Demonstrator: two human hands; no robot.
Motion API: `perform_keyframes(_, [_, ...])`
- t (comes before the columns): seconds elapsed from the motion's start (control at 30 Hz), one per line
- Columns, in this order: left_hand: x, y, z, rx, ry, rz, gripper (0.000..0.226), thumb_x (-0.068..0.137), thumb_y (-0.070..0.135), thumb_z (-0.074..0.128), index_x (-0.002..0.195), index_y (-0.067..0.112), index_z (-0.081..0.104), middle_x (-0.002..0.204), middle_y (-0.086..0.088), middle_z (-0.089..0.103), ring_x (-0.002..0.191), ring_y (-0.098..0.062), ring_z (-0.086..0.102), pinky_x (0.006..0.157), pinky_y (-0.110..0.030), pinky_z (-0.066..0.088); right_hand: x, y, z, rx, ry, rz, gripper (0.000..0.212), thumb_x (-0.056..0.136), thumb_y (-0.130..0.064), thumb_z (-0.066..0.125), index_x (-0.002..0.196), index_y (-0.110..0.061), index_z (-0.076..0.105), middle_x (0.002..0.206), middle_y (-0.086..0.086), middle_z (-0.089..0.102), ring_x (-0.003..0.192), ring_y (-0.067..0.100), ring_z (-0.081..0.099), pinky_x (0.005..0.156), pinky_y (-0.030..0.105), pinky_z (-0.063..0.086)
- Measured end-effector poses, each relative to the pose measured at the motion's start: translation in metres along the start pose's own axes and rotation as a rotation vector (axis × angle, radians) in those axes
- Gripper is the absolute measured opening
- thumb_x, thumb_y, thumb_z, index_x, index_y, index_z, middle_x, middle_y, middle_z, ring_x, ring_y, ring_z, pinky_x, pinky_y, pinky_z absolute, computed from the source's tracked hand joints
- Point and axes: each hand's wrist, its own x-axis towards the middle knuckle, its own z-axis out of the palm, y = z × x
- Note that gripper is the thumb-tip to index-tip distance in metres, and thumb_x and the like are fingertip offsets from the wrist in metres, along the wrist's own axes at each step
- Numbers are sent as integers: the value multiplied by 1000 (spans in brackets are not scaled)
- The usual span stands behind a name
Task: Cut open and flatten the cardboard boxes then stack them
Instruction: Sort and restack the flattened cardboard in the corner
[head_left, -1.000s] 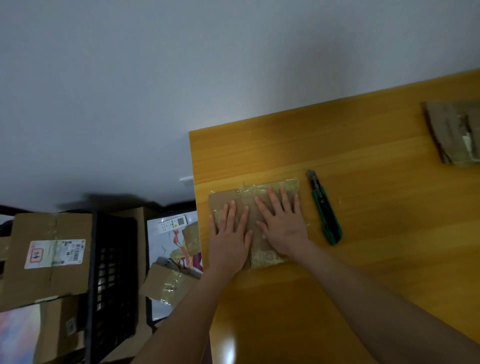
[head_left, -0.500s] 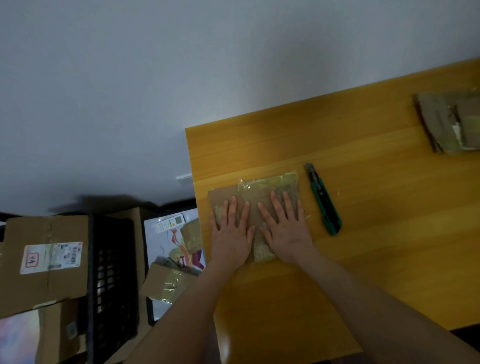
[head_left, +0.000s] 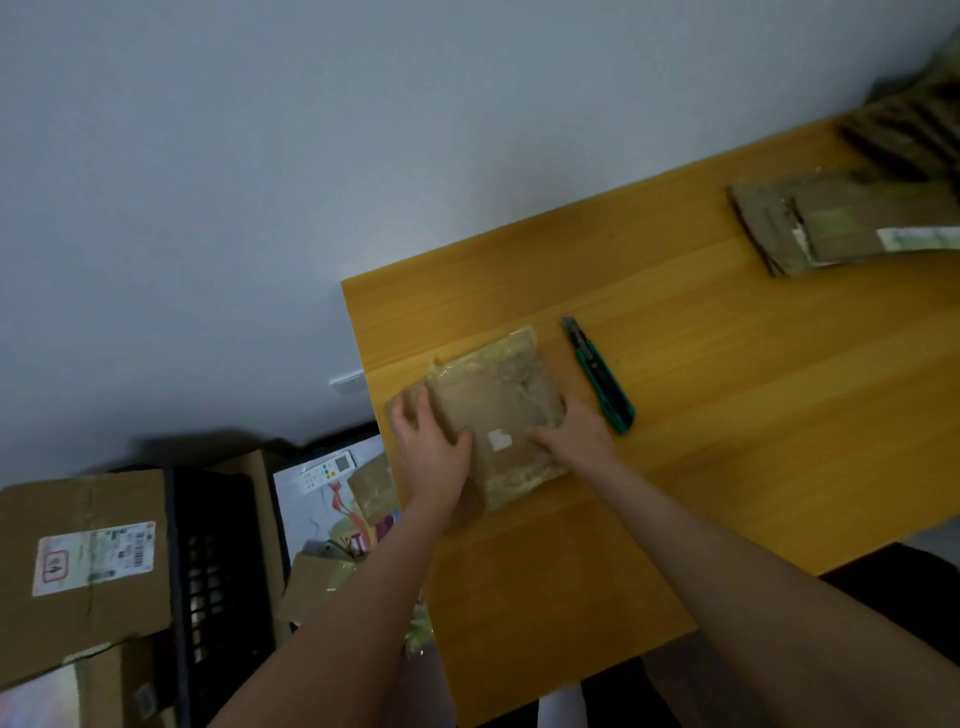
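Observation:
A flattened, tape-covered cardboard box (head_left: 498, 405) lies near the left end of the wooden table (head_left: 727, 415). My left hand (head_left: 431, 447) grips its left edge, thumb on top. At the right edge my right hand (head_left: 579, 428) holds the cardboard, with the thumb laid across the top face. A small white sticker shows between my thumbs. Just right of the box lies a green utility knife (head_left: 602, 379), untouched. A stack of flattened cardboard (head_left: 841, 223) sits at the table's far right.
The table's left edge is just beyond my left hand. On the floor to the left are a labelled cardboard box (head_left: 83, 566), a black crate (head_left: 218, 571), smaller boxes and a white remote (head_left: 327, 467). A wall runs behind the table.
Both hands have gone from pressing flat on top of the cardboard to gripping its left and right edges. The view has swung to show more of the stack at right.

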Motion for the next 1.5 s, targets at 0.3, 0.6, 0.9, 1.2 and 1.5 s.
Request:
perform_keyframes(0.3, [-5,73,12,-251,-51,-169,58,94,34,57,141,9,35,136,-13,49,121,-34,51,100,-47,44,-15,39,-93,417,158,-69,33,90,-22,64,122,-13,58,111,6,64,95,22,61,75,31,53])
perform_keyframes(0.6, [-83,226,105,-289,-37,3,52,88,35,64,131,10,48,126,-10,59,115,-31,56,95,-40,46,-37,162,-250,232,285,-96,50,89,-31,64,135,-16,49,127,4,60,111,26,58,90,38,49])
perform_keyframes(0.9, [-132,355,190,-316,-51,79,52,90,34,63,134,11,47,127,-7,59,114,-30,57,89,-36,45,-29,249,-386,201,367,-104,44,88,-26,64,129,-17,51,126,5,59,113,26,57,90,36,46])
perform_keyframes(1.2, [-90,471,255,-329,-55,131,51,89,36,64,131,11,49,124,-8,60,112,-31,58,84,-32,43,43,276,-494,118,435,-68,49,88,-34,64,132,-20,49,124,9,51,110,27,55,86,35,45])
perform_keyframes(1.5, [-34,612,299,-321,-73,222,61,88,43,63,137,12,45,133,-6,56,118,-28,55,91,-36,45,128,283,-612,131,518,-39,49,90,-36,62,135,-23,47,129,6,50,116,27,53,94,44,48])
